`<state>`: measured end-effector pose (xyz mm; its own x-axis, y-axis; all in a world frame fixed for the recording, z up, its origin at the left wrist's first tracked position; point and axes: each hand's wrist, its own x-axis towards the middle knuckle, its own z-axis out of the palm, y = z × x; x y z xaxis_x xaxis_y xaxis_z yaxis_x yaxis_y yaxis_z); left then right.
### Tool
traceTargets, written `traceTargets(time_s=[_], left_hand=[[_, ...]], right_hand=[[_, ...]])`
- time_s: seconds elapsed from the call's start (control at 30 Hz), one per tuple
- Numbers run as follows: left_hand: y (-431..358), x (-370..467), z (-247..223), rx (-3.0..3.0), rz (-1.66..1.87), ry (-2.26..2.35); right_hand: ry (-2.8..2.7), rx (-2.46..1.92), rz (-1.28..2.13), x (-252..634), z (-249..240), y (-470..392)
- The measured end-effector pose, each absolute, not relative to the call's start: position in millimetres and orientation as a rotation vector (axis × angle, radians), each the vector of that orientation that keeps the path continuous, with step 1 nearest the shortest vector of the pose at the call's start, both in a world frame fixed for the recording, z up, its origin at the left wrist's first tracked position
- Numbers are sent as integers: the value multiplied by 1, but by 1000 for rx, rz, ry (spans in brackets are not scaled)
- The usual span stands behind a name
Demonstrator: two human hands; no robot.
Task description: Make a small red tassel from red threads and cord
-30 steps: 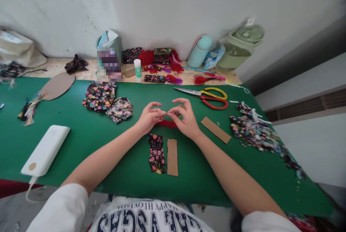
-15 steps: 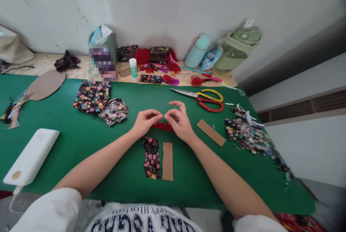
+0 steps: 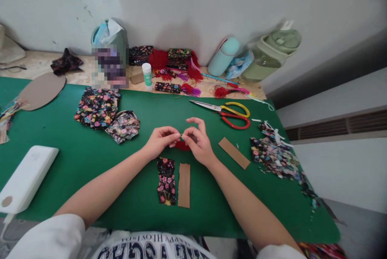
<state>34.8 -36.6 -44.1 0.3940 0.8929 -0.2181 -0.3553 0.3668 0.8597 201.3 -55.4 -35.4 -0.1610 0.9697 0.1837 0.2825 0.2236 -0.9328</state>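
Observation:
My left hand (image 3: pixel 160 140) and my right hand (image 3: pixel 198 140) meet above the green tabletop, thumbs and fingertips pinched together. Between them shows a short bit of thin yellowish thread (image 3: pixel 181 135). Just below the fingers is a strip of red tassel thread (image 3: pixel 183 146), partly covered by both hands. The raised fingers of my right hand stand away from its pinch. Closer to me, a black floral fabric strip (image 3: pixel 166 180) lies beside a brown cardboard strip (image 3: pixel 184 185). A second cardboard strip (image 3: pixel 234 153) rests slanted to the right of my right hand.
Scissors (image 3: pixel 223 112) with yellow and red handles lie beyond my hands. Fabric scraps (image 3: pixel 278 156) are heaped at right. Folded floral cloth (image 3: pixel 98 108) and a white power bank (image 3: pixel 28 178) lie at left. A glue stick (image 3: pixel 147 77) and a blue bottle (image 3: pixel 223 56) stand behind.
The view has shifted slightly, so most things sit a little farther left. My hands stay together in a pinch over the red thread, with little visible movement.

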Motion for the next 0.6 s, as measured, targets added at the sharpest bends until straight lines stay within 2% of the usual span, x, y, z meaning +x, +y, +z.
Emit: traceTargets(time_s=[0.13,0.33,0.6], left_hand=[[-36,34,-41,849,913,769],[-37,34,-41,873,906,749],[-35,39,-44,868,977,833]], right_hand=[[-1496,-1174,1155,201,-36,-52],[-1213,-1073,1592,199,-36,-49],[-962,-990,1562,191,-43,-48]])
